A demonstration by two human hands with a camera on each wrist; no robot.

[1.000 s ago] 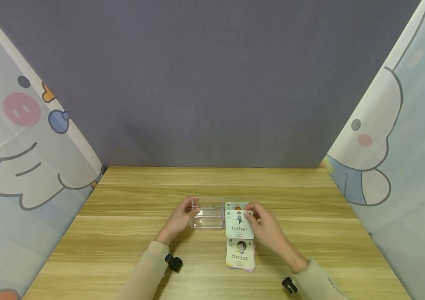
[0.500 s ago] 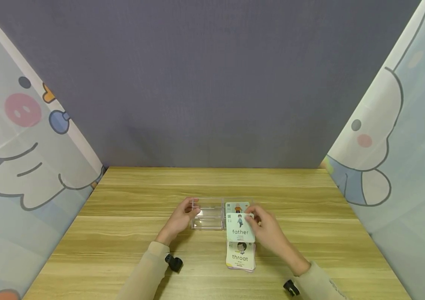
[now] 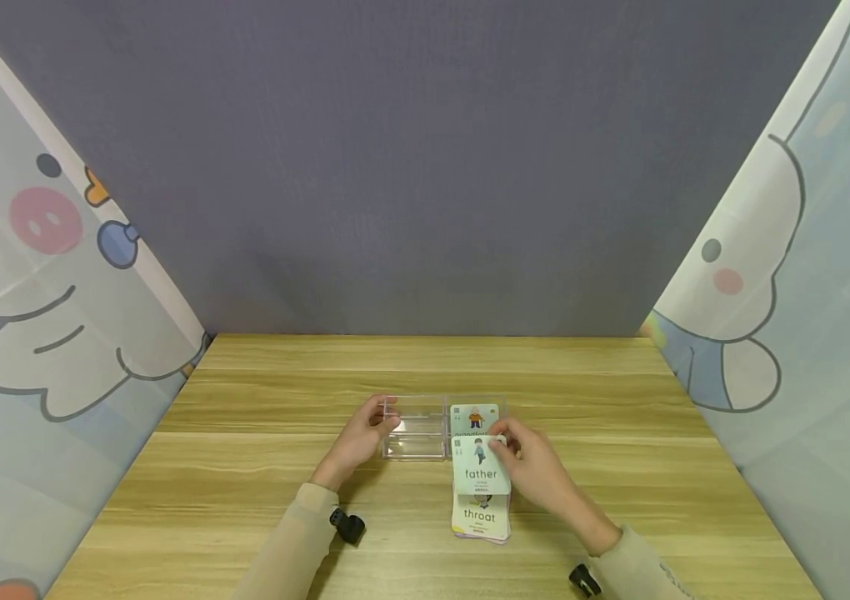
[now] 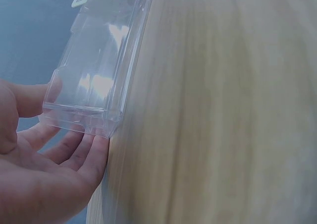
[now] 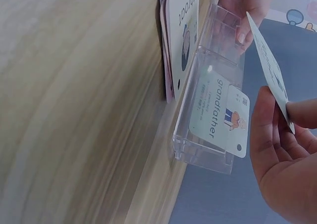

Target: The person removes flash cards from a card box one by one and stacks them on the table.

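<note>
My right hand (image 3: 533, 467) pinches the "father" flashcard (image 3: 481, 468) at its upper right corner, thumb on the printed face and fingers behind. That card hovers over the near edge of a clear plastic tray (image 3: 415, 457) and covers the top of a stack with the "throat" card (image 3: 480, 518) uppermost. Inside the tray's right compartment lies the "grandfather" card (image 5: 223, 112), its lower part hidden by the held card in the head view. My left hand (image 3: 360, 433) grips the tray's left end, thumb on the near side in the left wrist view. The left compartment shows bare plastic.
The wooden table (image 3: 267, 500) extends around the tray on all sides. A grey panel (image 3: 425, 167) rises behind it, with cartoon-printed curtains (image 3: 830, 333) at both sides.
My right hand has drawn the "father" card toward me, off the tray and over the "throat" stack. More of the "grandfather" card is uncovered. My left hand has stayed put.
</note>
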